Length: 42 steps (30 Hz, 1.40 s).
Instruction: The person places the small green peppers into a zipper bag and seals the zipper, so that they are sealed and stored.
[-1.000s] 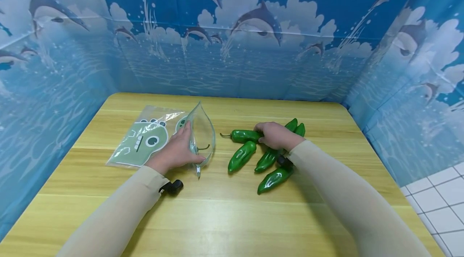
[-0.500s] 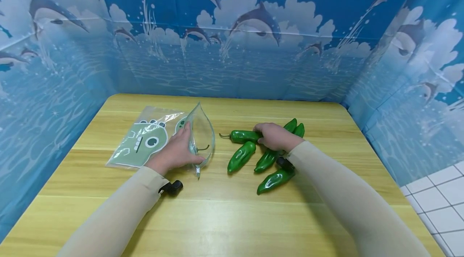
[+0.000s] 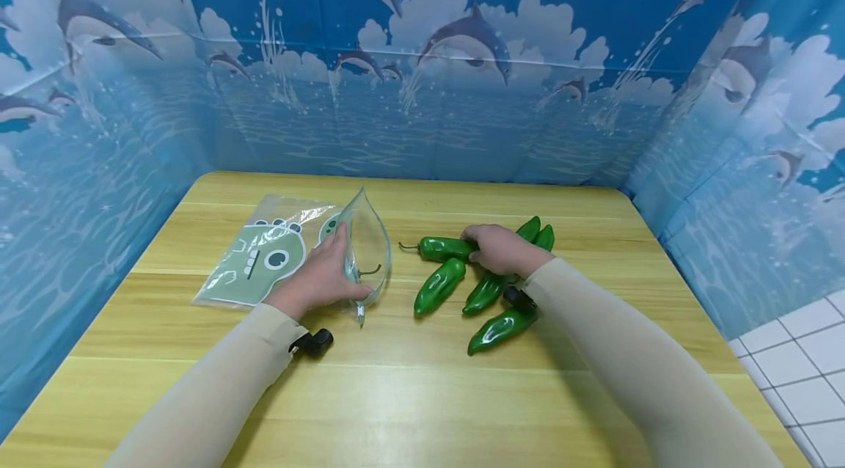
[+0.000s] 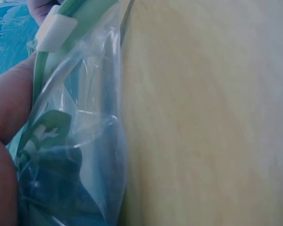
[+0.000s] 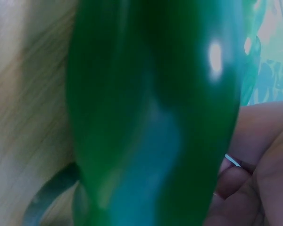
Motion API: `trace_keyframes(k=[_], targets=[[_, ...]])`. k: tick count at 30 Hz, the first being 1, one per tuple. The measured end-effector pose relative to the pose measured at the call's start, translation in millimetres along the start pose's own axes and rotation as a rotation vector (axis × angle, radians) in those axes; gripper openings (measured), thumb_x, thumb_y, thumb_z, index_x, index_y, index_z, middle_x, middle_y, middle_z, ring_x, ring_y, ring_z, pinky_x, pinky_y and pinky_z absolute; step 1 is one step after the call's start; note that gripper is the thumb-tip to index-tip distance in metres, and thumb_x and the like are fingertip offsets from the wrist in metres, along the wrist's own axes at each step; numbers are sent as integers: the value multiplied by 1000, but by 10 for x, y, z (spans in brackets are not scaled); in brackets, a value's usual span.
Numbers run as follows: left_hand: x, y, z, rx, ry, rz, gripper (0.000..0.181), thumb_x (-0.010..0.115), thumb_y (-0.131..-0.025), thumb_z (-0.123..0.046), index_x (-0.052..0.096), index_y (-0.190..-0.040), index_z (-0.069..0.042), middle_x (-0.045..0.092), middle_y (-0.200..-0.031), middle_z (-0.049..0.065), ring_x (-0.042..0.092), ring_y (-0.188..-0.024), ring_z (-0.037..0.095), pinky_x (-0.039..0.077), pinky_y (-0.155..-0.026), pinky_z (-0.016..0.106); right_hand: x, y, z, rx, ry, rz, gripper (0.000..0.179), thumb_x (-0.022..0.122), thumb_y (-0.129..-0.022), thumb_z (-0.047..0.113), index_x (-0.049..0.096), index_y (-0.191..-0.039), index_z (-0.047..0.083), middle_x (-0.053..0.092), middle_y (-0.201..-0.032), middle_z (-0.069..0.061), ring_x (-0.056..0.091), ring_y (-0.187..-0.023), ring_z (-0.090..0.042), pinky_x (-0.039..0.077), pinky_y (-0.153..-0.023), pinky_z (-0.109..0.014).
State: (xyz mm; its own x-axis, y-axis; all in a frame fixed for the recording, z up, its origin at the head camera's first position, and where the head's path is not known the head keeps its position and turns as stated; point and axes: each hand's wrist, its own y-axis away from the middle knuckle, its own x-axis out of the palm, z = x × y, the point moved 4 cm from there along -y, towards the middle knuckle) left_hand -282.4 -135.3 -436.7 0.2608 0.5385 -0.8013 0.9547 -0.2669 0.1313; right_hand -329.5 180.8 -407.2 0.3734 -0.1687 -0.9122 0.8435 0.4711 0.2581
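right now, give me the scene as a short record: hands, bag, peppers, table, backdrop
left hand: holds slider zip bag with its mouth spread open
bag look: clear, green monster print, curved stem visible inside
right hand: grips green pepper at the end away from its stem
other peppers: around right hand, some partly hidden
table: yellow wood-grain
backdrop: blue, dolphin-printed

My left arm (image 3: 205, 387) extends from the lower left of the head view, my right arm (image 3: 620, 351) from the lower right, both sleeved and stretched forward toward the middle. My left hand (image 3: 319, 273) grips with its thumb and fingers spread wide apart; my right hand (image 3: 507, 246), back uppermost, grips with fingers bent.
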Motion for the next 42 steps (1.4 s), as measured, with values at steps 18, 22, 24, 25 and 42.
trace_keyframes(k=[18, 22, 24, 25, 42], targets=[[9, -22, 12, -2, -8, -1, 145, 91, -76, -52, -12, -168, -5, -1, -177, 22, 13, -161, 47, 23, -128, 60, -5, -6, 6, -40, -90, -65, 46, 58, -109, 19, 51, -152, 6, 57, -152, -16, 55, -141, -36, 47, -114, -54], [14, -25, 19, -5, -9, -1, 146, 91, -76, -52, -13, -168, -6, -1, -177, 22, 13, -161, 47, 23, -128, 60, -10, -18, 2, -67, -154, -97, 36, 60, -108, 20, 57, -143, 10, 64, -136, -10, 63, -126, -29, 52, -104, -50], [16, -27, 22, -7, -9, -3, 147, 91, -75, -52, -13, -168, -7, -1, -177, 22, 13, -161, 47, 23, -128, 61, -15, -22, -2, -75, -184, -109, 30, 61, -107, 21, 59, -137, 13, 67, -126, -6, 65, -116, -24, 53, -98, -48], [16, -28, 23, -7, -9, -3, 147, 91, -75, -52, -13, -168, -7, -1, -177, 22, 12, -161, 47, 23, -128, 61, -18, -26, -3, -81, -197, -113, 29, 61, -107, 22, 60, -135, 14, 67, -123, -5, 65, -112, -23, 53, -96, -46], [31, -11, 16, -8, -23, -19, 147, 91, -74, -56, -12, -168, -7, -2, -177, 22, 12, -160, 50, 22, -128, 62, -96, 43, 189, -114, -346, -136, 40, 65, -105, 26, 61, -143, 14, 71, -125, -5, 67, -114, -22, 52, -102, -48]])
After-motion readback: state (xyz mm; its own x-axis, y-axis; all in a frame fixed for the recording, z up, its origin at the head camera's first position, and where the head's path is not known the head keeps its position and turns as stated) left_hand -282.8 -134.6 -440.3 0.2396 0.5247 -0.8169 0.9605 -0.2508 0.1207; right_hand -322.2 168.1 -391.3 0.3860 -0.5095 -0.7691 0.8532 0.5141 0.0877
